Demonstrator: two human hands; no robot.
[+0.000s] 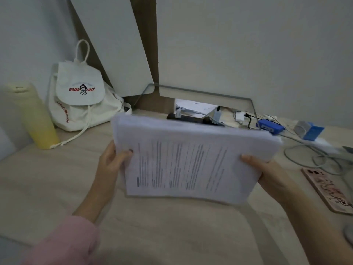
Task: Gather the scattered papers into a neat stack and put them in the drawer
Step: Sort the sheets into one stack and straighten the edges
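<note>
holding: a thick stack of papers (pixel 191 159) sits between both hands, raised above the counter (pixel 172 230) and not touching it; the printed top sheet faces up, its text too blurred to read.
stack edges: the sheets are roughly squared, and the far edge shows many layers.
left hand (pixel 109 161): grips the stack's left edge, thumb curled over the top sheet, fingers hidden under it; a pink sleeve (pixel 63 243) covers the forearm.
right hand (pixel 267 175): grips the right edge, thumb lying on top, fingers hidden beneath.
behind the stack: a black power strip (pixel 191 118) with plugs in it, and past it a gap at the back of the counter with white sheets (pixel 193 106) inside.
right side: a blue box (pixel 270 127), grey cables (pixel 309 155), and a phone (pixel 328 190) in a pink patterned case lying flat near the right hand.
left side: a white drawstring backpack (pixel 80 104) with red lettering against the wall, and a yellow bottle (pixel 36 121) just beside it.
</note>
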